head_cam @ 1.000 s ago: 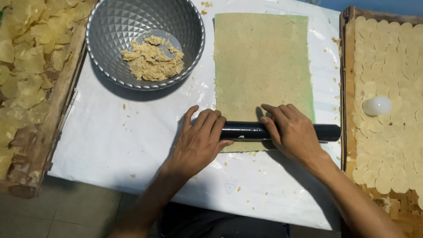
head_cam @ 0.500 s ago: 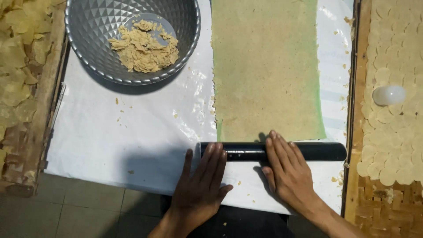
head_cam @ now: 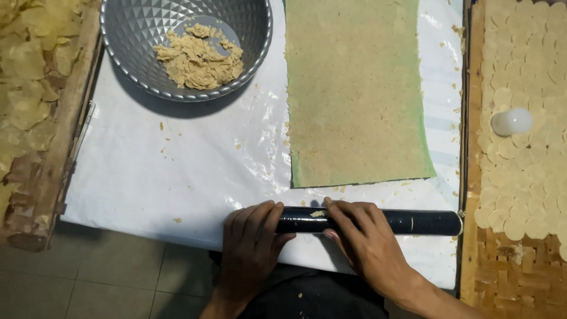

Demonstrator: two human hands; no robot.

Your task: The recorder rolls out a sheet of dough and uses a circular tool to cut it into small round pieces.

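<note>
**Both palms flat on the black roller, just clear of the dough sheet**

I take the black rolling pin (head_cam: 366, 221) as my landmark. It lies crosswise near the front edge of the white sheet-covered table (head_cam: 177, 177), and its right end reaches almost to the woven tray (head_cam: 508, 277).

My left hand (head_cam: 251, 236) rests on the pin's left end, fingers stretched out and close together, palm down over it so that the end is hidden. My right hand (head_cam: 363, 236) lies on the pin just right of the left one, fingers also extended and pressed flat across the top. Neither hand is curled around the pin; both lie open on it. A short bare stretch of pin shows between them, with a crumb of dough stuck to it.

Directly beyond the pin, near but not touching, lies the flat rectangular dough sheet (head_cam: 357, 94) on a green underlay whose edge shows at its near corner.

Beyond the pin and to its left stands a grey faceted bowl (head_cam: 136, 35) holding dough scraps (head_cam: 198, 56). Farther left is a wooden tray (head_cam: 65, 136) of irregular pale pieces.

To the pin's right, the woven tray carries rows of round dough discs (head_cam: 525, 171), with a small white round cutter (head_cam: 511, 121) sitting among them.
</note>
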